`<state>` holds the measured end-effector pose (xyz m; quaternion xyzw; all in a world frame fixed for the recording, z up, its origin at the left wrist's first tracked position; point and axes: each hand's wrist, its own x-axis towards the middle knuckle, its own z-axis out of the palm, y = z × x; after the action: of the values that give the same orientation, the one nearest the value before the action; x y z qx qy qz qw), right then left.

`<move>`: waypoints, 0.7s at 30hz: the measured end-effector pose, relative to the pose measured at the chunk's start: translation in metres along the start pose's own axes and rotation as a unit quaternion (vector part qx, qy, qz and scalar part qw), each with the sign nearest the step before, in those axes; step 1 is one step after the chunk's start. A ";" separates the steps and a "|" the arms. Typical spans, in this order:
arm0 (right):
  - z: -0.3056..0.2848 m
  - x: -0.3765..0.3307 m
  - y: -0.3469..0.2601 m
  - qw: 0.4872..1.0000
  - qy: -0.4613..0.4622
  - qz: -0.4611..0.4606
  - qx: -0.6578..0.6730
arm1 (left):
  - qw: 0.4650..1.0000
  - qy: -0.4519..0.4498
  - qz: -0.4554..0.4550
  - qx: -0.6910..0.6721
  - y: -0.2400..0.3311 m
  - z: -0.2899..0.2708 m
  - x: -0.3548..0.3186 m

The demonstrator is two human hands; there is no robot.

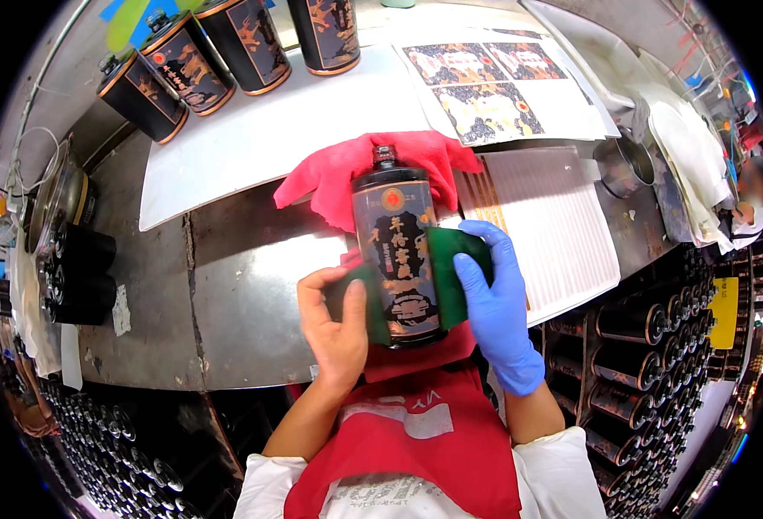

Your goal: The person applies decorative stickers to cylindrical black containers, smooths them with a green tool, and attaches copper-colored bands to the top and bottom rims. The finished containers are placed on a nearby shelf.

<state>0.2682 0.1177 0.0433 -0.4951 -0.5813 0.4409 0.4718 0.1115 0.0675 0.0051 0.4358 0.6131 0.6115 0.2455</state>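
Note:
A black bottle (396,259) with a dark grey, copper-patterned label lies in front of me, its neck pointing away. My bare left hand (336,324) presses a green flat pad (375,307) against the bottle's left side, thumb nearest the label. Gloved in blue, my right hand (494,303) holds another green pad (452,277) along the right side. Both pads are partly hidden by my fingers and blurred, so their exact kind is unclear. Beneath the bottle is a red cloth (325,186), which spreads out around its neck.
Several similar bottles (243,43) stand on a white board (217,147) at the far left. Printed label sheets (485,82) lie far right, beside a ribbed white sheet (554,225) and a metal cup (625,163). Racks of black bottles (632,372) fill the lower right.

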 end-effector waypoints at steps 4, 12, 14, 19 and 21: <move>-0.003 -0.003 0.039 0.972 0.009 0.107 0.208 | 0.995 0.015 -0.058 -0.085 -0.015 -0.001 -0.007; 0.003 0.023 0.079 0.975 0.006 0.083 0.204 | 0.999 0.001 -0.030 0.028 -0.031 -0.008 -0.006; 0.005 0.037 0.072 0.976 0.040 0.045 0.207 | 0.995 0.015 -0.006 0.097 -0.039 -0.017 -0.005; -0.022 0.045 0.025 0.977 -0.005 -0.070 0.204 | 0.970 0.048 0.023 0.238 -0.042 -0.041 -0.001; -0.030 0.019 0.019 0.978 -0.078 -0.105 0.162 | 0.920 -0.038 0.053 0.386 -0.054 -0.052 -0.001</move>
<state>0.2993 0.1404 0.0315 -0.3124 -0.5859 0.5143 0.5428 0.0563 0.0457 -0.0407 0.5513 0.7679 0.3225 0.0490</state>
